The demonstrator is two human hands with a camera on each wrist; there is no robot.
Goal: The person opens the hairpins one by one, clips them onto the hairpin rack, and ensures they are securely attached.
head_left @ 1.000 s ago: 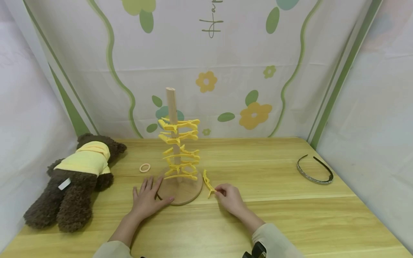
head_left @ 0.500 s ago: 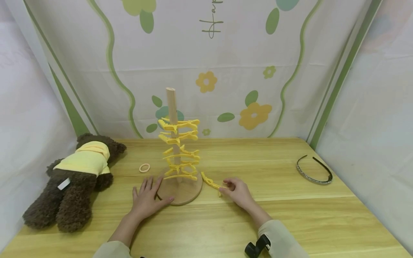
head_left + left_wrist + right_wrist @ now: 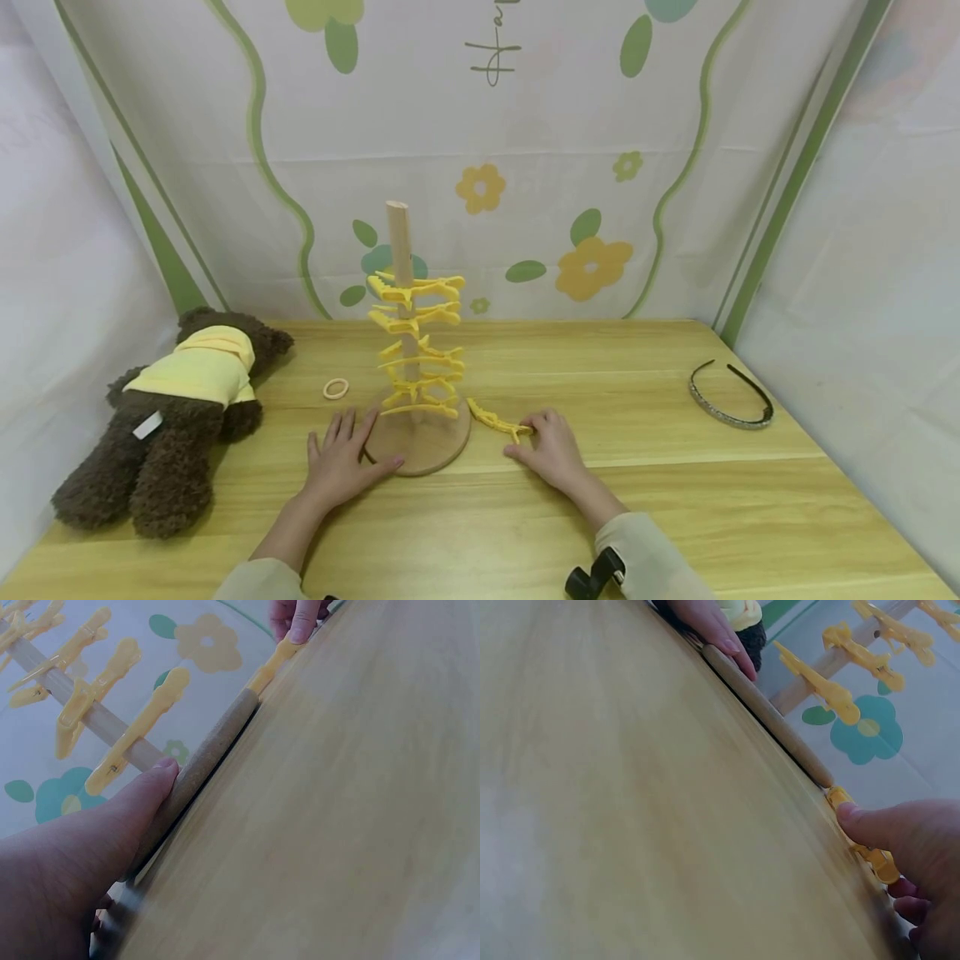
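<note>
A wooden stand has a round base (image 3: 416,450) and an upright post (image 3: 400,242), with several yellow alligator hair clips (image 3: 431,317) clamped across the post. My left hand (image 3: 341,462) rests on the left edge of the base with its fingers spread, and its thumb lies along the rim in the left wrist view. To the right of the base, another yellow hair clip (image 3: 491,419) lies low at the table. Its right end is pinched between the thumb and fingers of my right hand (image 3: 555,454). In the right wrist view this clip (image 3: 881,864) is partly covered by the thumb.
A brown teddy bear in a yellow top (image 3: 191,367) lies at the left of the wooden table (image 3: 637,375). A small pale ring (image 3: 336,388) is behind my left hand. A glittery headband (image 3: 731,412) lies at the right. A flower-printed cloth (image 3: 555,100) hangs behind.
The loose hair clip has swung from pointing toward me to lying more sideways, its near end shifting right. My right hand has moved a little right with it. My left hand stays put.
</note>
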